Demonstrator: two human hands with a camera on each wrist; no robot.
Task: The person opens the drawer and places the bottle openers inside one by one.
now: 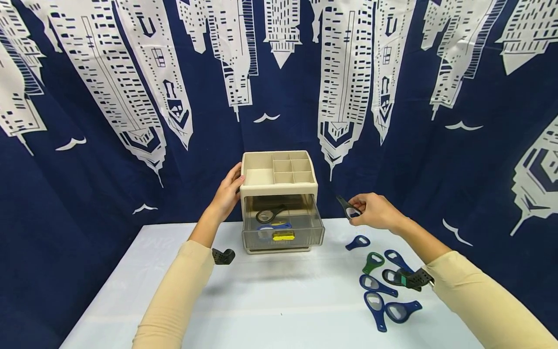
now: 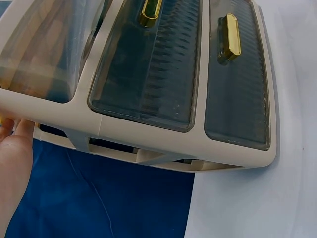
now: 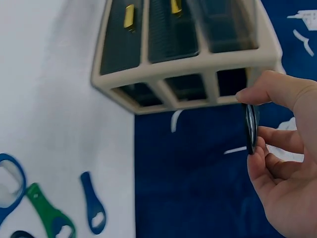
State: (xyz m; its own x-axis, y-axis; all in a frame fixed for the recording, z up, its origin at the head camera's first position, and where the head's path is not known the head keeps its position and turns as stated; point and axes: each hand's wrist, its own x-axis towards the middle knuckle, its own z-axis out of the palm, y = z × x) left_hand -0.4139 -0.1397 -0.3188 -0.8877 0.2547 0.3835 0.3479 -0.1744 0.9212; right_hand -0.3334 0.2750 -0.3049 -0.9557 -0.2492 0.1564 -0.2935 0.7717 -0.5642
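My right hand (image 1: 375,211) pinches a black bottle opener (image 1: 350,209) by its ring end, thumb against fingers, in the air right of the beige drawer cabinet (image 1: 279,190). In the right wrist view this opener (image 3: 251,129) appears edge-on. At the cabinet's upper left side, my left hand (image 1: 226,194) rests with its fingers extended along the wall; part of it is hidden behind the cabinet in the left wrist view. The clear top drawer (image 1: 261,240) is pulled out. Inside it lie a black opener (image 1: 264,216) and a blue opener (image 1: 266,231).
Several blue openers (image 1: 379,286), a green opener (image 1: 373,261) and a black opener (image 1: 392,277) lie on the white table (image 1: 261,310) at the right. Two shut drawers with gold handles (image 2: 232,37) sit below. A navy curtain (image 1: 279,131) hangs behind.
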